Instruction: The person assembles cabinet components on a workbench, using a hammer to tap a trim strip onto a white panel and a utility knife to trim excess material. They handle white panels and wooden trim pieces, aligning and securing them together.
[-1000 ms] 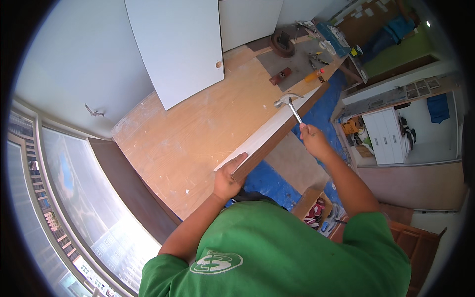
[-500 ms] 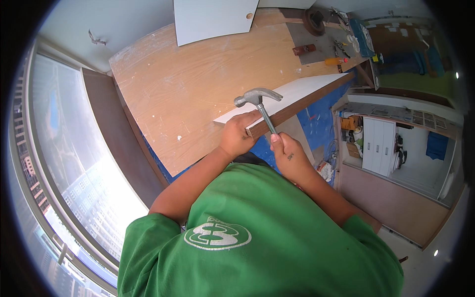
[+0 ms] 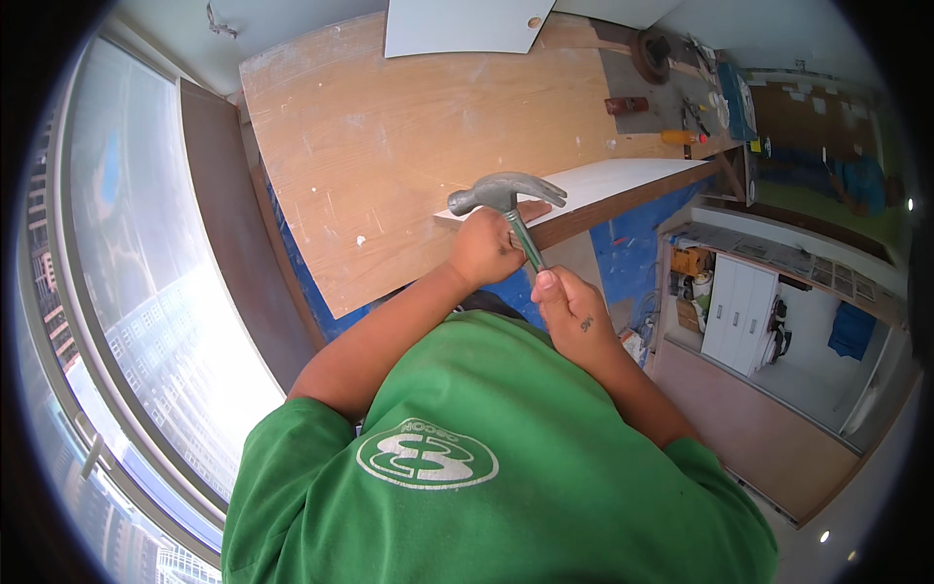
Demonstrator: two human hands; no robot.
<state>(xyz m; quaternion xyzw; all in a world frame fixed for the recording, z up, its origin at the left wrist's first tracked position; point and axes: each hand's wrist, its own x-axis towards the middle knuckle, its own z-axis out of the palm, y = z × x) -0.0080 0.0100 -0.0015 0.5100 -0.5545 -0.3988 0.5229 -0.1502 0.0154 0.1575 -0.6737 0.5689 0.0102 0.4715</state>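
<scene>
In my right hand [image 3: 572, 310] is a claw hammer [image 3: 501, 192], gripped by its greenish handle with the metal head up and its claw to the right. The head hangs over the near left end of a long board [image 3: 608, 183] with a white face and brown edges. At that end my left hand [image 3: 484, 250] is closed over the board's brown front edge, its fingers reaching onto the white face. The hammer partly covers those fingers. Under the board lies a wide wooden worktop [image 3: 379, 146].
A white panel [image 3: 457, 27] lies at the worktop's far side. Toward the far right are a reddish-brown cylinder [image 3: 626, 105], an orange bottle [image 3: 676, 137] and a brown roll [image 3: 650, 56]. Blue sheeting [image 3: 628, 238] shows below the board. A large window [image 3: 146, 243] stands at the left.
My left hand has shifted onto the board's front edge, now covering the corner that showed before. The hammer is still in my right hand, its head lower against the board. The whole view has shifted slightly.
</scene>
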